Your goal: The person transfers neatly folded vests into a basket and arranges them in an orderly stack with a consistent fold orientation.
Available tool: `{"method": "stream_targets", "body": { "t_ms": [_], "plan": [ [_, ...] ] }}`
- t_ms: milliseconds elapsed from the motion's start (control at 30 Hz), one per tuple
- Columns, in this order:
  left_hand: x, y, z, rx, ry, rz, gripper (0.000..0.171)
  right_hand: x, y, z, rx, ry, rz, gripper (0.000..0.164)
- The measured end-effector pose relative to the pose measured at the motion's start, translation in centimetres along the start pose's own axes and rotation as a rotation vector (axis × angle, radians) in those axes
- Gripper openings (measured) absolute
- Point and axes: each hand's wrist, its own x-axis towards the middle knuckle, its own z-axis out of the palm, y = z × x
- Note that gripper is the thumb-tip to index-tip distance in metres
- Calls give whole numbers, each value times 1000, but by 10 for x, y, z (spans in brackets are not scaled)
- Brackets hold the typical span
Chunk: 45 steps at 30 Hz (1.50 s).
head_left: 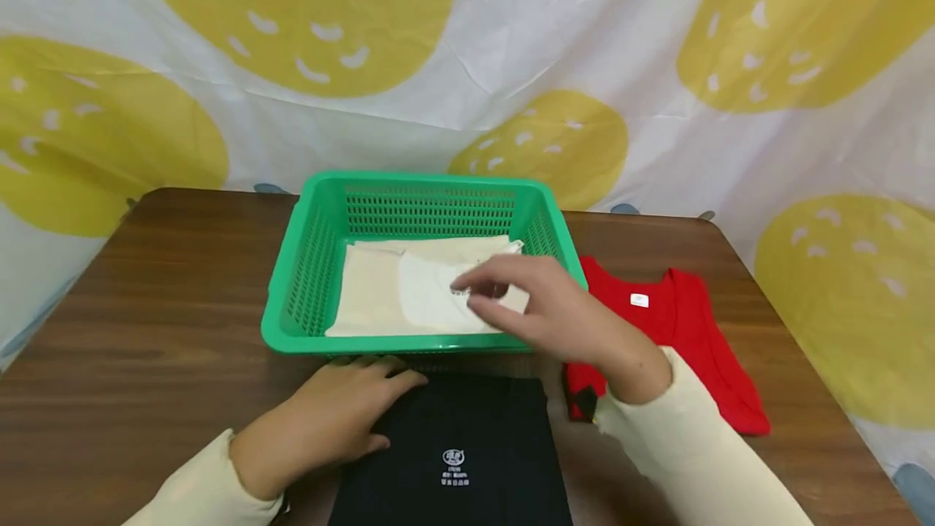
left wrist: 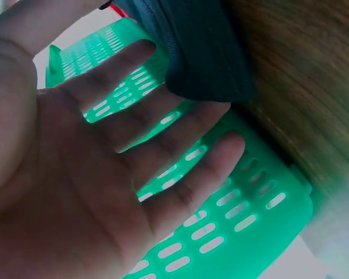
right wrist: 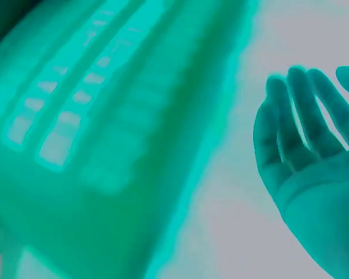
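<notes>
My left hand (head_left: 332,412) lies at the left edge of a folded black garment (head_left: 511,437) with a white print, fingers extended toward the green basket. In the left wrist view, the palm and straight fingers (left wrist: 157,151) show beside the dark cloth's edge (left wrist: 209,52). Over the right part of the green plastic basket (head_left: 431,344) hovers my right hand (head_left: 544,303), thumb and fingers apart and nothing between them. Beneath it, a folded cream garment (head_left: 372,291) with a white panel lies in the basket. The right wrist view shows that hand (right wrist: 314,163) beside the basket's slotted wall (right wrist: 99,226).
A red garment (head_left: 679,339) with a white label lies to the right of the basket, partly behind my right forearm. Everything stands on a brown wooden table (head_left: 146,347). A white curtain with yellow shapes (head_left: 416,128) hangs behind the table's far edge.
</notes>
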Motion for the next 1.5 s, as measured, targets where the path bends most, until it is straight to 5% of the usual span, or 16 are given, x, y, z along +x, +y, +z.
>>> {"method": "stream_targets", "body": {
  "t_ms": [67, 167, 267, 500, 833, 1000, 1200, 1500],
  "plan": [
    [-1, -1, 0, -5, -5, -2, 73, -19, -15, 9, 71, -87, -35, 25],
    [-2, -3, 0, -14, -23, -19, 75, -42, -24, 28, 131, -277, 44, 29],
    [-4, -5, -1, -31, -35, -41, 80, -52, -15, 45, 27, -398, 166, 39],
    [-4, -10, -2, -28, -36, -81, 84, -58, 18, 56, -267, -363, 369, 79],
    [1, -5, 1, -44, -45, -85, 83, -62, 33, 43, -254, -319, 457, 67],
    [3, -3, 1, -70, -82, -122, 74, -64, 36, 45, -214, -315, 425, 80],
    [8, -3, 2, -116, -108, -173, 47, -68, 35, 44, -269, -346, 458, 51],
    [4, -10, -3, -259, -203, -146, 38, -68, 33, 39, -44, -510, 438, 30]
  ]
}}
